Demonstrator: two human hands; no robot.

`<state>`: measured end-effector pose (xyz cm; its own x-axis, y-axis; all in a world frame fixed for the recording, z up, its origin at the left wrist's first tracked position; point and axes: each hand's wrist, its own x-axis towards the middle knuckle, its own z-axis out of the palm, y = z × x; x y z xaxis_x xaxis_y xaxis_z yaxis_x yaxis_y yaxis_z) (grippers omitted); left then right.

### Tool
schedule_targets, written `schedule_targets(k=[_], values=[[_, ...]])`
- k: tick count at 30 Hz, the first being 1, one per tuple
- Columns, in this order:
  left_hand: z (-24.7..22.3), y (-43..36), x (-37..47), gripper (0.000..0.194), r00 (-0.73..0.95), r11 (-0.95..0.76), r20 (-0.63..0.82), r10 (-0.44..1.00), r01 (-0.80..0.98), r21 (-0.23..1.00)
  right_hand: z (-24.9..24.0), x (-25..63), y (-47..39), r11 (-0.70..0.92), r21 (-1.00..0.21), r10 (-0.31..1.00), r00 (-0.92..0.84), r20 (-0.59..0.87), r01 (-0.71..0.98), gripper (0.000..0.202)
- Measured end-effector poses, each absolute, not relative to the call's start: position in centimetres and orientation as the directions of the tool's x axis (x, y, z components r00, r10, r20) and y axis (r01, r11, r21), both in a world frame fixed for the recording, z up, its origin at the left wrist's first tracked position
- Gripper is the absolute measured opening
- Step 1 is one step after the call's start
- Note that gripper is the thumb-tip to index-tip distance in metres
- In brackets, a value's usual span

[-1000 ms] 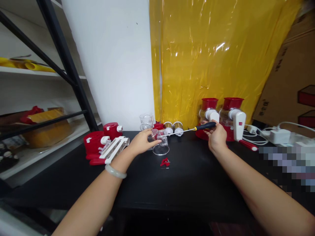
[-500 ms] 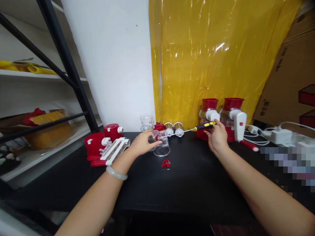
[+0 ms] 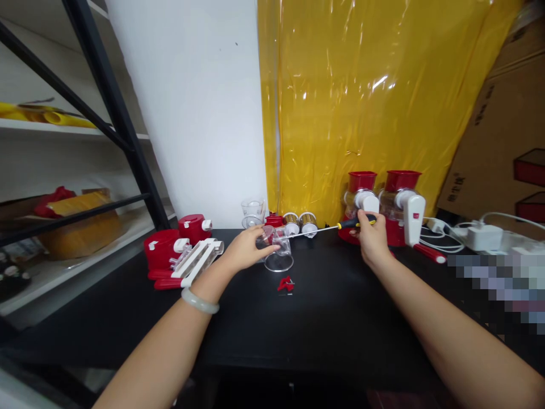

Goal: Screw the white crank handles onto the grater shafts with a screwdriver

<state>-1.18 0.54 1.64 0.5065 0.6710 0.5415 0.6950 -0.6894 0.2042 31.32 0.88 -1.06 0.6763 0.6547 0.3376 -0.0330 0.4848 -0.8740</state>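
Observation:
My left hand (image 3: pixel 247 247) is closed around the upper part of a clear plastic housing (image 3: pixel 279 260) whose round rim rests on the black tabletop. My right hand (image 3: pixel 373 237) grips the black and yellow handle of a long screwdriver (image 3: pixel 320 230). Its metal shaft points left, and the tip reaches the side of the clear housing by my left fingers; the exact contact spot is too small to make out. Small red parts (image 3: pixel 285 283) with bits of metal lie on the table just in front of the housing.
Red bases (image 3: pixel 162 250) and white crank handles (image 3: pixel 198 262) lie at left. Behind stand another clear housing (image 3: pixel 252 212) and metal grater drums (image 3: pixel 307 222). Two red and white rotary graters (image 3: pixel 402 199) stand at right, near a white charger with cables (image 3: pixel 484 236).
My right hand has shifted slightly left along the screwdriver, its fingers now wrapped further over the handle. The left hand and the clear housing stay nearly still.

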Motion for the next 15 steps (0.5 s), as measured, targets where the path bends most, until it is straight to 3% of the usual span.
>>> schedule_targets(k=[4, 12, 15], values=[[1.59, 0.59, -1.22, 0.040, 0.510, -0.692, 0.543, 0.667, 0.693, 0.199, -1.22, 31.84, 1.00, 0.433, -0.901, 0.642, 0.690, 0.334, 0.033, 0.045], [1.49, 0.75, -1.26, 0.041, 0.508, -0.691, 0.544, 0.668, 0.695, 0.200, -0.85, 31.61, 1.27, 0.467, -0.866, 0.699, 0.674, 0.239, -0.177, 0.034], [1.57, 0.66, -1.24, 0.042, 0.506, -0.685, 0.538, 0.674, 0.701, 0.199, -0.90, 31.45, 1.13, 0.476, -0.866, 0.674, 0.697, 0.245, -0.156, 0.035]])
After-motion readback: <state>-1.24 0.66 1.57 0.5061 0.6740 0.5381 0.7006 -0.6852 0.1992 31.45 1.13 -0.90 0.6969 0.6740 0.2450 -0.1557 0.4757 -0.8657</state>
